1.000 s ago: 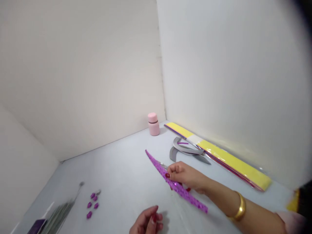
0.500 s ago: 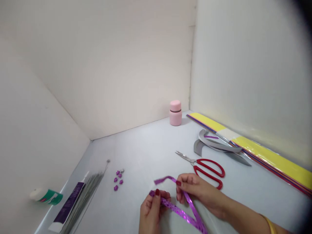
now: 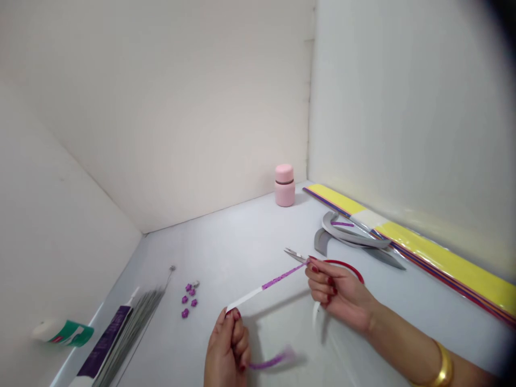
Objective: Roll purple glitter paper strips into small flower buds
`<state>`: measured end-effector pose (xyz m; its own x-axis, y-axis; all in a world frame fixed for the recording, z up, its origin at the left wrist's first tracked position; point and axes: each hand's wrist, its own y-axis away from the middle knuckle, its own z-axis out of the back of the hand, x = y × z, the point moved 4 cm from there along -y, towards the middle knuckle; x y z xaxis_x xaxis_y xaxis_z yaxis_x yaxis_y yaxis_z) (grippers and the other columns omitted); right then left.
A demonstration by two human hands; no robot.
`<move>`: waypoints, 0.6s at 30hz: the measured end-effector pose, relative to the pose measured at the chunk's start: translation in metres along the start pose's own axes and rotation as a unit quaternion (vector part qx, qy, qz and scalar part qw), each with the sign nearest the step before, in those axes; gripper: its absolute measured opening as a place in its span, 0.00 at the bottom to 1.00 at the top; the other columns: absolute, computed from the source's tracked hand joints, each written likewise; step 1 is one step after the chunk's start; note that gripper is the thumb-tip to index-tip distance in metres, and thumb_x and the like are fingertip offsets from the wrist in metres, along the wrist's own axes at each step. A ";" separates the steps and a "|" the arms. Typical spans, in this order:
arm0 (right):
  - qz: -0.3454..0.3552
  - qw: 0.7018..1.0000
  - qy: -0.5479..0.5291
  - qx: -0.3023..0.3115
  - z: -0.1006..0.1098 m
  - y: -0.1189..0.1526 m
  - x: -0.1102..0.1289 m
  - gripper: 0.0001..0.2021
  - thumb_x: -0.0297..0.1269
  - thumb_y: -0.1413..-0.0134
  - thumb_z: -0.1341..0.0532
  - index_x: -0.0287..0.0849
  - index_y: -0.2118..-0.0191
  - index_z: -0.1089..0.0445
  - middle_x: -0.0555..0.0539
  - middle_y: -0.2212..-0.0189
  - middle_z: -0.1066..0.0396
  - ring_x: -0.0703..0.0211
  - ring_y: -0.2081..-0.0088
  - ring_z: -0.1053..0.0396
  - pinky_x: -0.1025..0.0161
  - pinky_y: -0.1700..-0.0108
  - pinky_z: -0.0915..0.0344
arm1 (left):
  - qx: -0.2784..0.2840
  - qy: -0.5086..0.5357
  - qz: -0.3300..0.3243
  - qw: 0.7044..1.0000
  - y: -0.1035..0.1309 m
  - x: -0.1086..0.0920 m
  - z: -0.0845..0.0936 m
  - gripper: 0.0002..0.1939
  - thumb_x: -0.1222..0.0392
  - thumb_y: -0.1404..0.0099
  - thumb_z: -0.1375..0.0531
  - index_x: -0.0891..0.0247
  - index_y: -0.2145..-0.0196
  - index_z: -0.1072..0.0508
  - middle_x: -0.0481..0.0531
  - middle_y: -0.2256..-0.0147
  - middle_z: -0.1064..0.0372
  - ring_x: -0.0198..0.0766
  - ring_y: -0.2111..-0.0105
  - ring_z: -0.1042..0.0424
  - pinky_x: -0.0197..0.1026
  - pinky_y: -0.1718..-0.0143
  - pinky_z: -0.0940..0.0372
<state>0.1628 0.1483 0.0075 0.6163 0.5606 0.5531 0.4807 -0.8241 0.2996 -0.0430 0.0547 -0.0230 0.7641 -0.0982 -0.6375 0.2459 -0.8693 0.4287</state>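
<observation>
A narrow paper strip (image 3: 283,277), shiny purple on one part and white on the other, is stretched between my two hands above the table. My left hand (image 3: 229,346) pinches its white end at the lower middle. From beneath that hand a blurred purple tail (image 3: 268,363) hangs out to the right. My right hand (image 3: 336,287) grips the purple end between thumb and finger, with a white piece (image 3: 316,317) dangling below. Behind this hand lie red-handled scissors (image 3: 346,264), partly covered by it. Several small purple folded stars (image 3: 185,299) rest to the left.
A pink jar (image 3: 285,186) stands near the back corner. At right lie grey curved strips (image 3: 355,235) and a long yellow packet (image 3: 423,250). On the left are thin wires (image 3: 131,333), a purple tube (image 3: 105,339) and a white-and-green bottle (image 3: 64,333).
My hands have moved apart, the right one up, the left one slightly down and left. The strip, looped and slack before, is now pulled straight, with a white part showing.
</observation>
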 end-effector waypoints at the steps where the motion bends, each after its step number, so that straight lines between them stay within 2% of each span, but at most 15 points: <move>1: 0.022 1.000 -0.004 -0.006 0.001 0.001 0.009 0.10 0.31 0.49 0.43 0.42 0.77 0.46 0.60 0.84 0.61 0.72 0.86 0.63 0.74 0.84 0.57 | -0.004 0.001 -0.008 1.000 0.000 -0.003 0.002 0.17 0.55 0.54 0.31 0.64 0.78 0.36 0.34 0.88 0.50 0.20 0.92 0.52 0.25 0.93 0.56; 4: 0.080 0.997 -0.012 -0.019 0.006 0.005 0.036 0.13 0.31 0.47 0.45 0.44 0.78 0.50 0.59 0.84 0.62 0.71 0.86 0.62 0.75 0.84 0.55 | -0.009 0.011 -0.038 0.999 0.002 -0.013 0.005 0.14 0.56 0.50 0.33 0.63 0.77 0.35 0.34 0.87 0.50 0.21 0.91 0.50 0.24 0.92 0.54; 7: 0.076 0.997 0.011 -0.021 0.007 0.005 0.039 0.12 0.33 0.45 0.47 0.44 0.77 0.48 0.59 0.84 0.60 0.71 0.87 0.60 0.76 0.84 0.53 | 0.009 0.013 -0.027 1.000 0.003 -0.014 0.001 0.12 0.56 0.50 0.33 0.62 0.76 0.33 0.35 0.87 0.48 0.22 0.91 0.48 0.25 0.92 0.52; 9: 0.036 0.998 0.046 -0.017 0.004 0.004 0.022 0.09 0.34 0.45 0.46 0.43 0.75 0.45 0.60 0.84 0.56 0.73 0.87 0.58 0.75 0.85 0.54 | 0.026 0.003 0.008 1.000 0.004 -0.006 -0.005 0.12 0.56 0.52 0.32 0.63 0.77 0.31 0.37 0.87 0.43 0.23 0.91 0.45 0.26 0.92 0.49; 10: 0.015 0.998 0.067 -0.015 0.001 0.003 0.010 0.09 0.36 0.45 0.46 0.42 0.74 0.43 0.60 0.85 0.53 0.74 0.87 0.57 0.75 0.84 0.53 | 0.033 -0.005 0.032 0.999 0.005 0.001 -0.007 0.12 0.56 0.53 0.31 0.63 0.77 0.29 0.40 0.85 0.37 0.25 0.89 0.40 0.27 0.91 0.46; 12: -0.027 0.993 0.114 -0.008 -0.006 0.003 -0.016 0.08 0.38 0.46 0.44 0.40 0.73 0.40 0.59 0.85 0.46 0.75 0.88 0.52 0.76 0.84 0.51 | 0.055 -0.023 0.111 0.992 0.007 0.018 -0.010 0.12 0.56 0.56 0.30 0.64 0.76 0.25 0.50 0.71 0.24 0.35 0.74 0.26 0.32 0.78 0.34; 14: -0.054 0.985 0.163 0.005 -0.013 0.005 -0.040 0.09 0.39 0.48 0.41 0.38 0.73 0.37 0.56 0.86 0.39 0.74 0.88 0.47 0.75 0.84 0.49 | 0.096 -0.036 0.144 0.984 0.008 0.034 -0.013 0.13 0.53 0.54 0.31 0.63 0.73 0.22 0.55 0.56 0.27 0.45 0.56 0.29 0.39 0.62 0.33; 15: -0.065 0.981 0.183 0.018 -0.016 0.007 -0.050 0.11 0.40 0.49 0.41 0.37 0.74 0.36 0.54 0.86 0.37 0.74 0.88 0.46 0.75 0.84 0.49 | 0.114 -0.045 0.124 0.985 0.008 0.039 -0.014 0.13 0.51 0.53 0.32 0.62 0.71 0.21 0.55 0.55 0.27 0.46 0.53 0.31 0.40 0.60 0.35; 18: -0.095 0.966 0.230 0.066 -0.023 0.012 -0.071 0.14 0.44 0.51 0.40 0.36 0.75 0.34 0.51 0.87 0.35 0.72 0.89 0.44 0.74 0.86 0.50 | 0.190 -0.055 0.090 0.976 0.010 0.047 -0.019 0.19 0.48 0.51 0.34 0.62 0.64 0.21 0.57 0.71 0.23 0.50 0.55 0.30 0.44 0.56 0.39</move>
<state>0.1104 0.0965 -0.0101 0.1802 0.5805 0.7941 0.6519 -0.6750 0.3456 0.0068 0.0506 -0.0360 0.7003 -0.2988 -0.6483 -0.1415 -0.9482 0.2843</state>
